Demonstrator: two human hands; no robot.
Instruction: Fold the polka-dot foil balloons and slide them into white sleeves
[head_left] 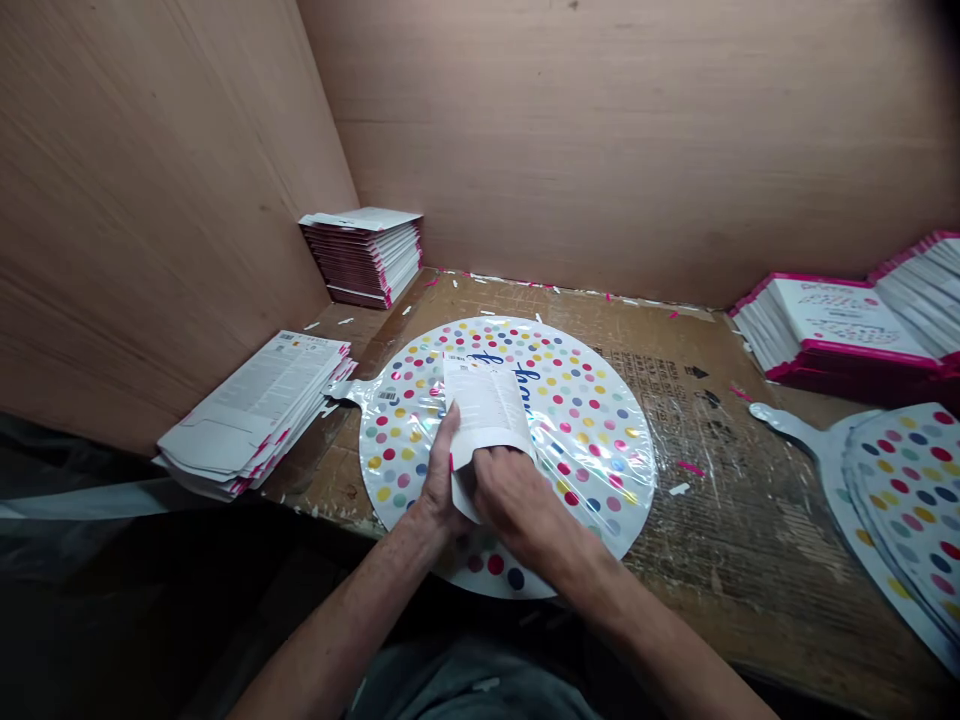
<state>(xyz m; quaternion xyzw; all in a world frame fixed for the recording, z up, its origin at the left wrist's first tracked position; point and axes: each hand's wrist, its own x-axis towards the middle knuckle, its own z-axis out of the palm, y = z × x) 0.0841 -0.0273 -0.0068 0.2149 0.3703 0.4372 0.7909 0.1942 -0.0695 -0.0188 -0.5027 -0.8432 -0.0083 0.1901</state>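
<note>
Nearby, card stacks (251,412) around the dotted foil balloon (596,430), plywood walls (622,130) behind.

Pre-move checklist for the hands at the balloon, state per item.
1. Both hands on the white printed card: ok, left hand and right hand are on it.
2. Round polka-dot foil balloon lying flat on the cardboard-covered bench: ok.
3. Card square to the balloon: not ok, it sits tilted.
4. Balloon tail free of the stack of folded cards: cannot tell, they look very close.
5. Lower end of the card: cannot tell, the hands cover it.
</note>
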